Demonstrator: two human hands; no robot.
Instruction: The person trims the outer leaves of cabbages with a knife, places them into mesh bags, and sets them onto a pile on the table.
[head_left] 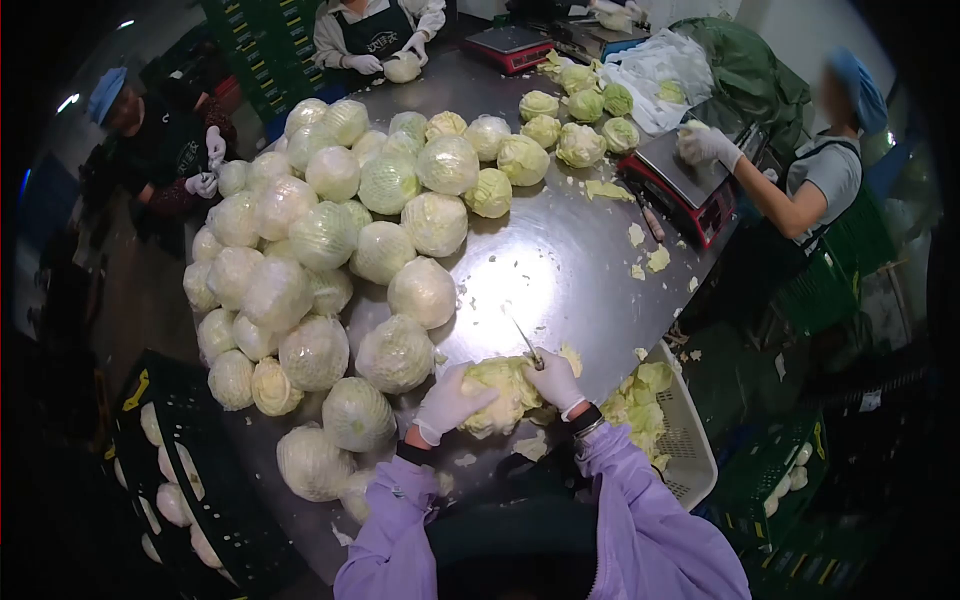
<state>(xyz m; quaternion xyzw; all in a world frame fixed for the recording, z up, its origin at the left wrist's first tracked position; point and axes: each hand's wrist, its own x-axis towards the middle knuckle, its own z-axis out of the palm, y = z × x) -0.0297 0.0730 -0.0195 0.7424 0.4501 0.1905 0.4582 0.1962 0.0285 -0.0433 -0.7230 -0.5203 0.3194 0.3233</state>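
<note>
A pale yellow-green cabbage (pixel 502 397) with loose, ragged outer leaves is at the near edge of the steel table. My left hand (pixel 452 403), in a white glove, grips its left side. On the other side my gloved right hand (pixel 556 382) is closed around a knife (pixel 522 333), whose thin blade points up and away over the table. That hand is close against the cabbage; whether it touches is hard to tell. Torn leaf pieces (pixel 531 446) lie below it. Left of my hands stands a pile of film-wrapped cabbages (pixel 396 354).
A white basket (pixel 694 462) with leaves stands at the right edge. Beyond are unwrapped cabbages (pixel 523 160), another knife (pixel 652 217) and a red scale (pixel 684 185) with a co-worker's hand over it. Two more co-workers handle cabbages. Green crates (pixel 190 470) flank the table.
</note>
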